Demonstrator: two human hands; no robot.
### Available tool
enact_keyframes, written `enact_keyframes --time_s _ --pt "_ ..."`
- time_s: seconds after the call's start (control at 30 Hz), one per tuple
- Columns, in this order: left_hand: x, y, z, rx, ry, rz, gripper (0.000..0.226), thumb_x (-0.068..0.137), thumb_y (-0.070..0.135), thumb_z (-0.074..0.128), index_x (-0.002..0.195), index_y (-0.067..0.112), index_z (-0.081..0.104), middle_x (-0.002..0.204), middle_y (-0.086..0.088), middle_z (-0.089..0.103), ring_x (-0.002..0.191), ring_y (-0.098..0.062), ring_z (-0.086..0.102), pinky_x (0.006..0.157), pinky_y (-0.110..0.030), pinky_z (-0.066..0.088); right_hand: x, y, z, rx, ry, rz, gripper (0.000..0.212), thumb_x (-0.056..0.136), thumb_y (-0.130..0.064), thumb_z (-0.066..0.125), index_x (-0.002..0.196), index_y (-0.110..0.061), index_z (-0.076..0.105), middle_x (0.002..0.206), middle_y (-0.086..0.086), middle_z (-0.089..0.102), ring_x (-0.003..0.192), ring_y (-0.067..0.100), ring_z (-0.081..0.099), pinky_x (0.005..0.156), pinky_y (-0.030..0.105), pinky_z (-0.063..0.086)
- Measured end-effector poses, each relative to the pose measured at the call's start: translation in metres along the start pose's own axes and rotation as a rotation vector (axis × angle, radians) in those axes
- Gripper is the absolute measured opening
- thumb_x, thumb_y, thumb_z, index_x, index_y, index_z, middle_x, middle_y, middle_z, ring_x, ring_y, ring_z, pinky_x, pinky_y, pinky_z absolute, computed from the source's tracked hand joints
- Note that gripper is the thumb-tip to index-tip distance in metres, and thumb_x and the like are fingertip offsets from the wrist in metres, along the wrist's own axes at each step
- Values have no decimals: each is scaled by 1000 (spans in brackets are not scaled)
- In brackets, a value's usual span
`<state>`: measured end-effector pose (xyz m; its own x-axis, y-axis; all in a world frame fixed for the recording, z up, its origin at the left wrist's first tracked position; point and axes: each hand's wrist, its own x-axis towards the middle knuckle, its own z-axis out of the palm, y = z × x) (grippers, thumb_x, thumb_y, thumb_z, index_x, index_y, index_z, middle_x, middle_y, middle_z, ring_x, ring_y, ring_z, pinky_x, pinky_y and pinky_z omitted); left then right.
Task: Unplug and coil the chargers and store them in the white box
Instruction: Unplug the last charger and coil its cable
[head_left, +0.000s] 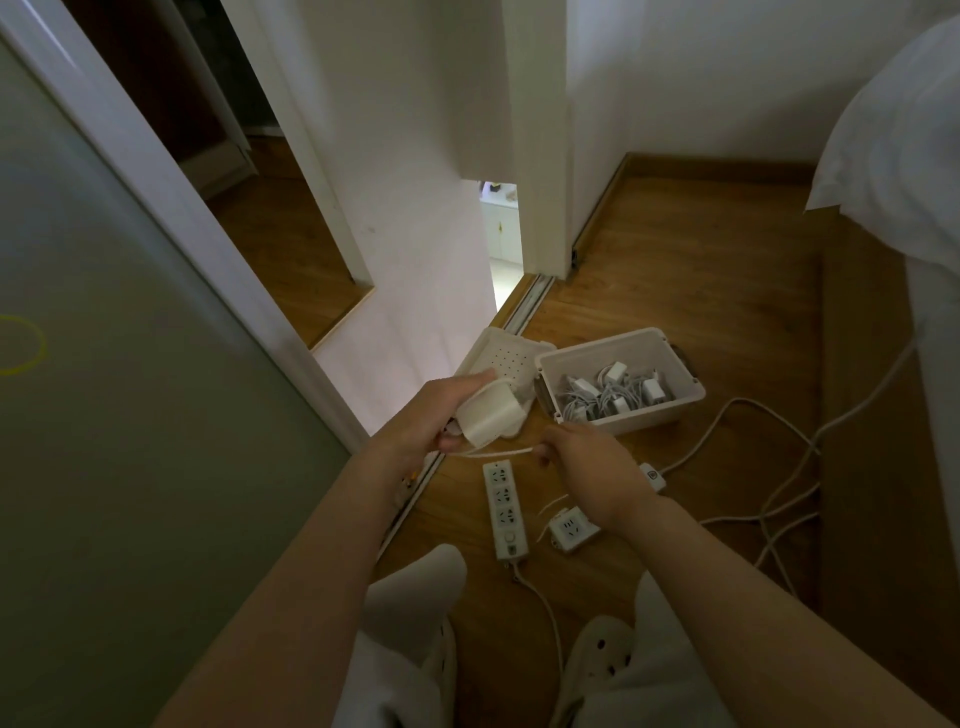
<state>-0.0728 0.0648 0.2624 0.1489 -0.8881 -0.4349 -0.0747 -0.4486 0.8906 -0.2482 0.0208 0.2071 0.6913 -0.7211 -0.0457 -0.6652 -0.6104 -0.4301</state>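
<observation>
Head view, looking down past two knees in pale trousers (405, 649) and a pair of white perforated clogs (597, 660) onto a wooden floor (675, 270). Just ahead of the knees a long white power strip (505, 506) lies flat, its lead trailing back toward the feet. A small square socket block (570, 530) sits just beside it on the right.

Above the strip, the left hand (426, 415) grips a white charger (493, 415). Its fingers (470, 378) are curled over the top edge and the thumb is under the lower corner. A thin white cable (498, 453) runs from that hand across to the right hand (592, 467), whose fingers (550, 444) pinch it. The length between the two hands is pulled nearly straight.

Just beyond the hands stands the white box (649, 418), open on the floor. It holds several coiled chargers (608, 389), white bricks lying among bundled white leads. Its lid (506, 358), dotted with small holes, lies touching the box's left side, partly hidden behind the held charger.

To the right, loose white leads (769, 499) loop over the floor, one carrying a small inline switch (653, 475). White bedding (893, 156) hangs at the far right, and a frosted sliding door (130, 415) fills the left.
</observation>
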Motion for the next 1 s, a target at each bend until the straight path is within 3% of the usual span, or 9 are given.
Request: enact_keyframes --time_s 0.07,0.17,0.3,0.5,0.6,0.7,0.83,0.93,1.0 --pt "-2 -3 -5 184 15 7 36 93 40 49 117 15 57 92 -4 60 65 -5 63 48 -15 50 0 4 -3 -6 36 32 17 99 -18 41 100 -18 58 104 -1 56 99 14 50 78 22 34" --pt "-4 -8 -8 372 12 -10 22 91 39 54 102 21 60 97 1 59 83 -10 59 61 -17 51 0 8 -7 73 95 134 17 99 -19 42 99 -19 60 103 -3 58 94 13 55 74 24 41" --pt "6 -25 -11 683 98 31 32 89 46 55 109 21 59 103 4 56 86 -12 56 65 -21 48 1 9 -11 145 179 183 23 99 -28 42 93 -17 61 85 -3 61 72 10 55 57 21 35" --pt "11 -37 -11 962 362 83 35 97 48 36 113 17 44 104 0 57 84 -15 57 74 -32 52 -6 -14 -12 216 204 75 22 99 -29 41 103 -18 59 77 -7 57 59 2 48 53 17 37" --pt "15 -38 -10 790 424 24 29 99 41 33 107 14 37 104 -9 59 85 -21 59 74 -37 52 -10 -25 -9 247 143 -44 24 99 -30 38 110 -19 57 80 -3 62 62 8 55 55 19 44" --pt "17 -33 -6 477 482 -62 31 101 32 36 117 5 35 115 -19 53 100 -34 58 75 -39 55 -13 -33 -3 265 106 -164 28 100 -29 37 118 -20 56 92 -2 66 70 8 56 57 13 39" --pt "17 -25 -1 129 463 -66 30 102 34 31 118 9 33 95 -6 48 75 -14 55 39 -12 46 -14 -39 0 251 49 -253 33 100 -23 36 129 -26 51 90 -3 64 74 8 55 62 18 43" --pt "15 -17 4 -285 444 -39 29 101 26 39 123 7 37 95 -8 52 72 -15 56 47 -18 52 -13 -37 5 270 -39 -276 35 100 -18 37 132 -26 48 87 1 65 75 12 58 69 27 49" --pt "7 -7 11 -566 322 -41 27 102 29 36 114 5 40 93 -14 53 67 -19 61 54 -27 56 -12 -34 10 272 -103 -271 35 99 -15 38 131 -26 48 85 2 64 74 13 59 66 24 48"
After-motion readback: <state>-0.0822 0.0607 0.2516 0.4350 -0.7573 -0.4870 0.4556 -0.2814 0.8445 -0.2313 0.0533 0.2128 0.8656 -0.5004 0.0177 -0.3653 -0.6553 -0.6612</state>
